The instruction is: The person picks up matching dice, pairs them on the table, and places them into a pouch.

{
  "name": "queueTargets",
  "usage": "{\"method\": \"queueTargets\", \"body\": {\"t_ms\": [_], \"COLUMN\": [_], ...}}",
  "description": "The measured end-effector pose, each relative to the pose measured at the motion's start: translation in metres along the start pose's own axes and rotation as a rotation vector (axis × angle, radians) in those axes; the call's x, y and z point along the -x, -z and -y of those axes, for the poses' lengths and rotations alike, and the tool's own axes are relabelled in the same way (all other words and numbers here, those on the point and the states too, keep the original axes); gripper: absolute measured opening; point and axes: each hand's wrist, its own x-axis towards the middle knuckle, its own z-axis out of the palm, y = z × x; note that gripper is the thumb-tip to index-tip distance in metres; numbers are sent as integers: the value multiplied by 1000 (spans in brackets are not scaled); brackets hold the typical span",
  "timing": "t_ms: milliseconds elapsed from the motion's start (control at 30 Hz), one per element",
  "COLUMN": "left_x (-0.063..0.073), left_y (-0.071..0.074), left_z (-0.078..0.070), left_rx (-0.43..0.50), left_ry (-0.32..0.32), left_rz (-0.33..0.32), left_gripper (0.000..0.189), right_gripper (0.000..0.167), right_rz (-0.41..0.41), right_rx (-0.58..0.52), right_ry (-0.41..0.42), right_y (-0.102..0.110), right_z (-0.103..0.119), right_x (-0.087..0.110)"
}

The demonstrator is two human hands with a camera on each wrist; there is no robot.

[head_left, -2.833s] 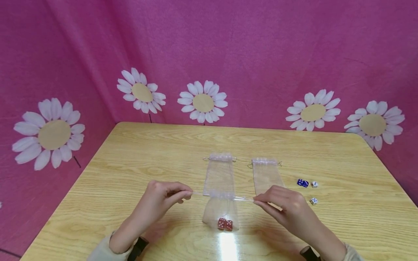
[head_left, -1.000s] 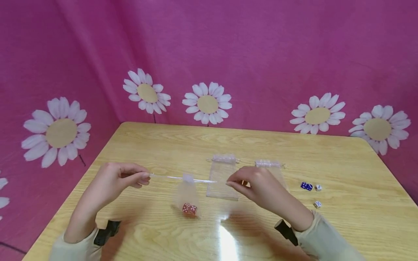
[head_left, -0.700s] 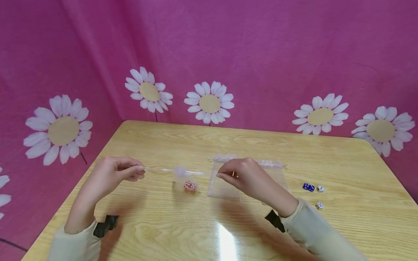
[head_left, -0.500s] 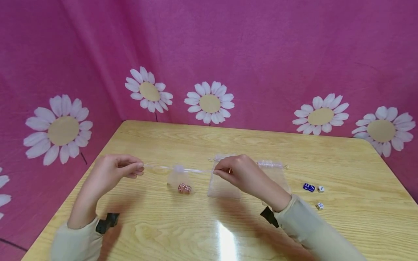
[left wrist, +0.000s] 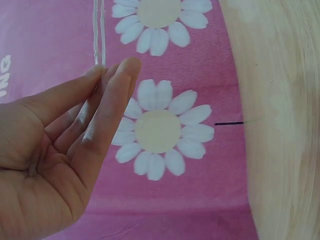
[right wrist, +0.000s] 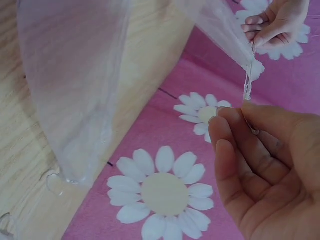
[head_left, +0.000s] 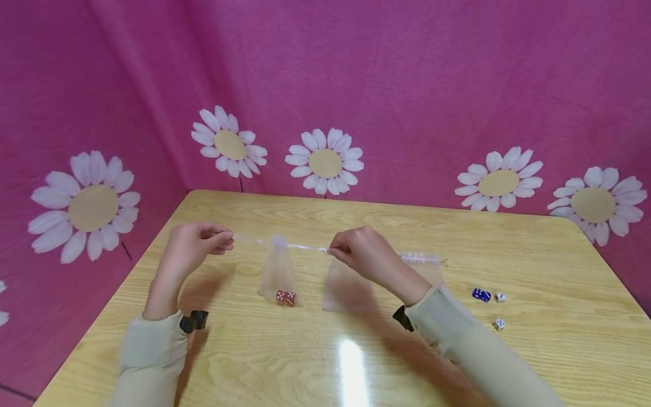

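My left hand (head_left: 193, 246) and right hand (head_left: 368, 257) pinch opposite ends of the drawstring (head_left: 301, 246), and the bag (head_left: 277, 268), lower left of frame centre, has just cinched narrow, so its red dice (head_left: 286, 298) seem secured.

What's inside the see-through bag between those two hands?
Two red dice show through the see-through bag, near its bottom. Their far sides are hidden, and its bunched-up top can't be seen into.

Seen from the head, the left forearm (head_left: 155, 350) is extended toward one o'clock and the left hand (head_left: 193, 245) is bent toward three, thumb (left wrist: 70, 96) and fingertips (left wrist: 131, 67) pinched together. The right forearm (head_left: 468, 333) is angled toward ten; the right hand (head_left: 363, 254), likewise pinched, is pointed toward nine.
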Motion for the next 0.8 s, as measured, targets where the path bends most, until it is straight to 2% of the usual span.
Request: {"method": "queueTargets", "body": {"t_ms": [200, 400, 533, 800], "left_x": [-24, -41, -50, -63], "left_y": [-13, -26, -34, -51], "left_z": [6, 14, 22, 33], "left_rx": [34, 47, 50, -14], "left_ry": [35, 24, 27, 50], "left_rz": [11, 4, -10, -4], "left_gripper": [28, 23, 21, 21], "right_gripper": [11, 11, 11, 12], "right_rz": [30, 11, 39, 104], "right_rx": [24, 49, 81, 164], "right_ry": [-33, -48, -51, -89], "right_y": [-8, -18, -25, -40], "right_z": [-12, -26, -29, -35], "right_x": [-12, -23, -32, -44]}}
